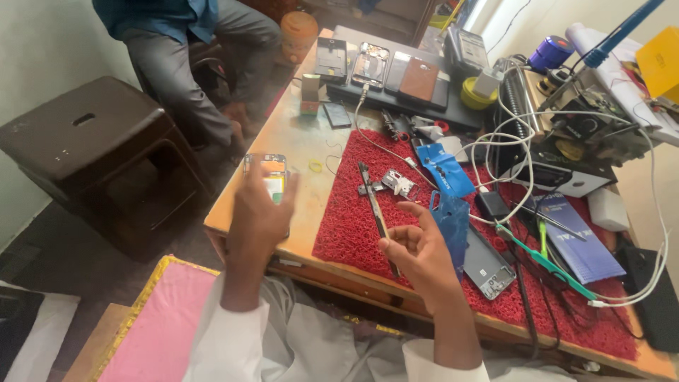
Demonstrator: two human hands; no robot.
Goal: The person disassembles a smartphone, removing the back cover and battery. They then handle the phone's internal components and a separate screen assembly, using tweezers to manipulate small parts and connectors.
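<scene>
My left hand [256,225] holds up an opened phone [269,174] with its inner parts and a yellow-green piece showing, over the table's left edge. My right hand [419,249] grips a thin dark tool [375,210] between thumb and fingers; the tool slants up over the red mat [353,219]. Beyond the tool's tip, small metal phone parts [396,182] lie on the mat. A blue plastic phone part [453,221] lies just right of my right hand.
Another person sits at the far left end of the wooden table [297,134]. A row of phones on a dark tray [396,95], white cables [523,134], a blue booklet [576,237], green tweezers [548,263] and a silver phone back [488,267] crowd the right. A brown stool [92,134] stands left.
</scene>
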